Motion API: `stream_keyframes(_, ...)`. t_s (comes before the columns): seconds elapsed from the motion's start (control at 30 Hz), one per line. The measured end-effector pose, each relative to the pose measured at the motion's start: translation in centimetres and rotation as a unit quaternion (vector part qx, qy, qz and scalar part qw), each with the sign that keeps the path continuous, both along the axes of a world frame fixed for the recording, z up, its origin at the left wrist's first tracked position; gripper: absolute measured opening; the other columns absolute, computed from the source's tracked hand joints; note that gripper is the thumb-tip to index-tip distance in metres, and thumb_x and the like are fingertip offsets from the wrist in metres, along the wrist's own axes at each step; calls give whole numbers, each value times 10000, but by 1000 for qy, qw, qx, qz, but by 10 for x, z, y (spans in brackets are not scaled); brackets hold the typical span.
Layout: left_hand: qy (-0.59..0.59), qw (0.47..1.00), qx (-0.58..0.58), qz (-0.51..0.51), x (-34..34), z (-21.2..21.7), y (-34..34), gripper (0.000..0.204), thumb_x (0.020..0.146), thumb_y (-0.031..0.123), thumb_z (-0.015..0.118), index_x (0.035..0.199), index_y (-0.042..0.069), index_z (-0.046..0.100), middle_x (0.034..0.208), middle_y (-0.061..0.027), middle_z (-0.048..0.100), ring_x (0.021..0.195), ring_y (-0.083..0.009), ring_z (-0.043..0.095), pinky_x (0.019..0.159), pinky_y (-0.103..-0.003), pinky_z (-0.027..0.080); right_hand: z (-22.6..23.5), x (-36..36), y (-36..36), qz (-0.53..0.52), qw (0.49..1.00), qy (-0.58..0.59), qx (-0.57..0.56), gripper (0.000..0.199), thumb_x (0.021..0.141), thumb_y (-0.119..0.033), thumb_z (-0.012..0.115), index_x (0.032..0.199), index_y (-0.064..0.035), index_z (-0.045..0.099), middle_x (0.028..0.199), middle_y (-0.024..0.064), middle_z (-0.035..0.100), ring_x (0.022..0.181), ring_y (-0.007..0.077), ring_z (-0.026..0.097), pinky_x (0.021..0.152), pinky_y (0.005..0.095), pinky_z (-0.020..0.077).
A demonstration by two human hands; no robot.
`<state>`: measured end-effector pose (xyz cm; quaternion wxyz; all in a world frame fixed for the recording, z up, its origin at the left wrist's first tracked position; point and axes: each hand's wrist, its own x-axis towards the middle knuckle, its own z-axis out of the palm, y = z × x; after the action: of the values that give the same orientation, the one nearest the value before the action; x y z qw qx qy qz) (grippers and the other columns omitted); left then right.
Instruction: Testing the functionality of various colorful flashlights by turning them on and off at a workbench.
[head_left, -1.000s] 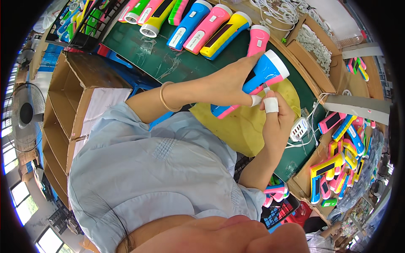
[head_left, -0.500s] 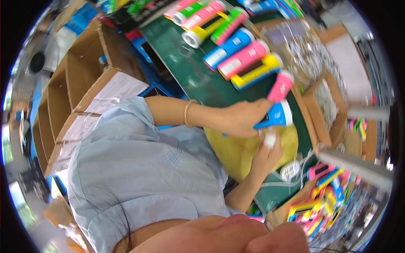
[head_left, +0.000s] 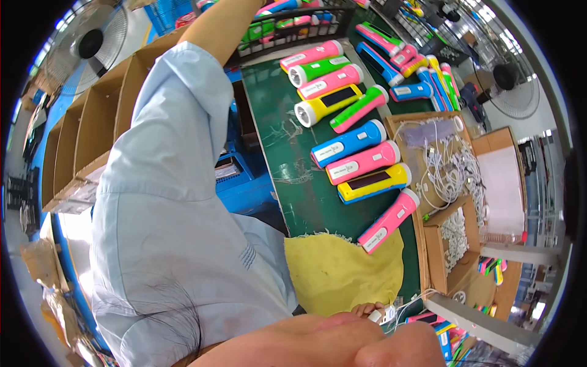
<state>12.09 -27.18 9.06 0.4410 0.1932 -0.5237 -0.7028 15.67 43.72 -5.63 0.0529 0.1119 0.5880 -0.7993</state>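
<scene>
— Pink and plastic, the flashlight point(head_left: 389, 221) nearest the hands lay slanted on the green mat point(head_left: 287, 153), its lower end resting on the yellow cloth point(head_left: 342, 275). How did it sit relative to the hands?

— Apart from both. The right hand point(head_left: 365, 309) showed only as a few fingertips at the cloth's lower edge, just beside a small white part point(head_left: 378, 315); the flashlight lay above it, not touched. Whether those fingers were curled or spread, I could not tell.

— And the left hand?

— Out of view. The left arm point(head_left: 220, 27), in a pale blue sleeve point(head_left: 177, 104), reached up and away toward a black wire basket point(head_left: 293, 27) at the top of the bench, and the hand passed beyond the picture's edge.

— What lay around the pink one?

— A row just above it: a yellow flashlight point(head_left: 374, 182), another pink flashlight point(head_left: 363, 163) and a blue flashlight point(head_left: 348, 143), lying side by side, each with a small white label near its head. Further up sat more in green, pink and yellow.

— Any boxes?

— A brown cardboard box of white cables point(head_left: 446, 165) stood right of the row, touching the mat's edge, with a smaller carton of white parts point(head_left: 455, 244) below it. Open brown cartons point(head_left: 92, 128) stood at the left.
</scene>
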Motion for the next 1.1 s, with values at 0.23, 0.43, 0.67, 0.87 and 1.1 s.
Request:
stream_keyframes(0.23,-300,780,-548,-37,-157,-47,129,266,746,155,601,910,-53,618,881,-192,626,847,-334,593,736,-358,477,23,-5,-41,-40,987,-25,151,448,839,-67,377,1286,-32,389,552,5,425,412,39,253,382,172,177)
stream_keyframes(0.43,-552,569,-594,-133,-265,-139,230,553,680,459,627,1106,107,602,1263,-177,436,1247,-376,259,947,-522,272,-3,-4,-35,34,980,-13,197,364,790,27,356,1076,-44,570,642,6,492,461,33,336,405,153,231)
stream_keyframes(0.67,-313,592,-737,95,-212,-106,280,339,731,116,600,1000,13,421,902,-171,565,785,-274,602,571,-332,495,-5,-5,-37,119,981,24,154,219,875,-30,410,1000,19,584,719,38,554,549,67,471,471,178,343)
stream_keyframes(0.87,-129,642,-751,77,-98,-92,403,381,638,104,607,955,-5,426,849,-126,470,746,-250,546,576,-316,478,15,-11,-55,105,977,117,144,330,901,-183,485,1131,53,489,906,86,564,802,151,569,667,272,443)
stream_keyframes(1.1,17,798,-341,-497,53,-119,500,819,676,162,709,1296,-13,203,1247,-212,287,1240,-337,259,1022,-413,240,42,7,-35,-36,857,422,294,360,835,-243,590,969,84,524,790,146,590,650,212,597,614,322,492)
